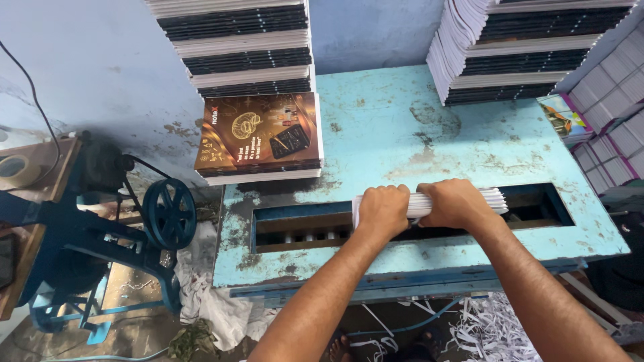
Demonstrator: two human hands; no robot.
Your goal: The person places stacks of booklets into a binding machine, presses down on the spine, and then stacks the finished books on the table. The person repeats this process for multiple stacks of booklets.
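Observation:
Both my hands grip a thick bundle of white paper sheets [493, 198] held edge-on over the long slot [302, 230] in a worn turquoise metal table [396, 127]. My left hand [382, 211] clamps the bundle's left part. My right hand [455, 203] clamps it just to the right, knuckles up. The bundle's right end sticks out past my right hand above the slot. Rollers show inside the slot at the left.
A tall stack of notebooks with a brown printed cover [258, 134] stands at the table's back left; another tall stack [523, 50] at the back right. More white stacks [614, 100] lie at far right. A blue wheeled machine [168, 213] stands left. Paper shreds [490, 332] litter the floor.

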